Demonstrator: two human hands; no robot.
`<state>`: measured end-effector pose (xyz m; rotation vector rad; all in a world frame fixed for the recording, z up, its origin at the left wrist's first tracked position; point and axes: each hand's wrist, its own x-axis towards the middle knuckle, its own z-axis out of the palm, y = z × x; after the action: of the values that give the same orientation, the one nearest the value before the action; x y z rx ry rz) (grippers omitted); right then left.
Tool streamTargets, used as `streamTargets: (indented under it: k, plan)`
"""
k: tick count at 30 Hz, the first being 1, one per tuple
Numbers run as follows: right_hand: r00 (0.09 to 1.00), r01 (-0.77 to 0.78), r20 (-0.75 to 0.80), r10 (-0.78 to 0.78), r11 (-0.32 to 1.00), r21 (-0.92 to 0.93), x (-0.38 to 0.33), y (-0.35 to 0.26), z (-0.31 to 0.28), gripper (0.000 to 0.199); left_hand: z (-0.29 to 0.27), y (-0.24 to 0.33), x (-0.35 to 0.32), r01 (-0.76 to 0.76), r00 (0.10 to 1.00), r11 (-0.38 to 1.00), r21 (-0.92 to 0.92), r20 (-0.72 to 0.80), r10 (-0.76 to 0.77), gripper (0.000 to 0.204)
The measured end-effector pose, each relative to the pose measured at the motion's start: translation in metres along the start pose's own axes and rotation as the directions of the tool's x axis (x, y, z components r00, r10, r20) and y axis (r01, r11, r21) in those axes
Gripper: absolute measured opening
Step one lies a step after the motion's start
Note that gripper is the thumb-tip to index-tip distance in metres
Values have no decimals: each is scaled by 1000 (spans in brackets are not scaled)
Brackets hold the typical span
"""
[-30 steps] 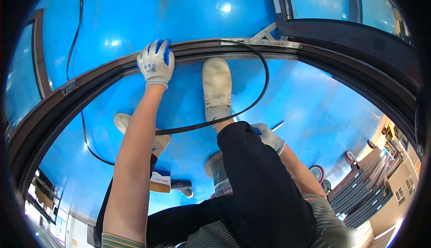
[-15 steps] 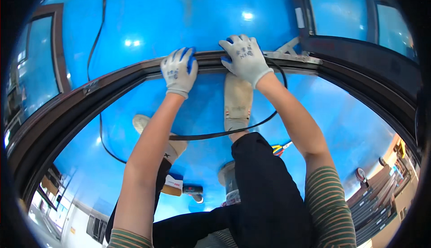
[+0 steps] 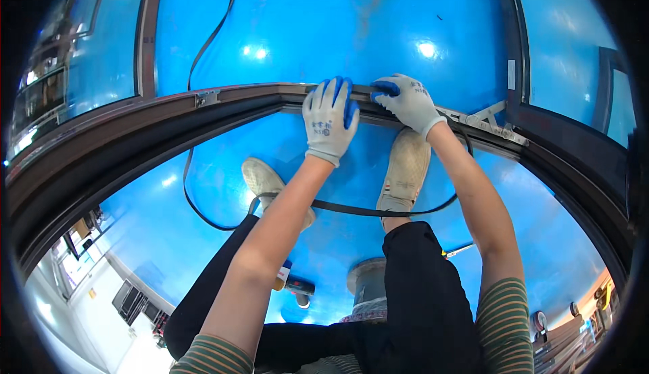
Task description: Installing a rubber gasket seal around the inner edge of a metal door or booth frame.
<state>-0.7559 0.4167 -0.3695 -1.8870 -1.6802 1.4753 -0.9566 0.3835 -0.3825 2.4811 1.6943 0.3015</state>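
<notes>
Over a blue floor [image 3: 304, 29], a dark brown frame [image 3: 236, 95] is cut off by the view's rim. Inside it a black strip [image 3: 358, 211] is looped, partly hidden by the left forearm [image 3: 267, 242]. The far side is touched by bent-fingered left hand [image 3: 329, 122] and right hand [image 3: 412, 107]; any grip cannot be told.

Black strip [image 3: 365, 211] partly behind left forearm [image 3: 286, 208]

Dark brown grooved frame [image 3: 247, 95], running crosswise, long black flexible strip [image 3: 358, 209], curved in a loose loop on the near side, continuing beyond the frame's far side
</notes>
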Motion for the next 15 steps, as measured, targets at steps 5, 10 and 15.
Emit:
streamTargets:
  k: [5, 10, 15]
  plan:
    - [947, 135, -235, -220, 934, -331, -4, 6, 24, 26, 7, 14, -18, 74, 992, 996, 39, 98, -78, 73]
    - [918, 121, -285, -277, 878, -464, -5, 10, 37, 29, 9, 17, -21, 73, 980, 995, 74, 181, -85, 81]
    - [851, 145, -385, -357, 865, -480, -9, 26, 49, 30, 3, 16, -20, 63, 975, 996, 57, 208, -74, 83]
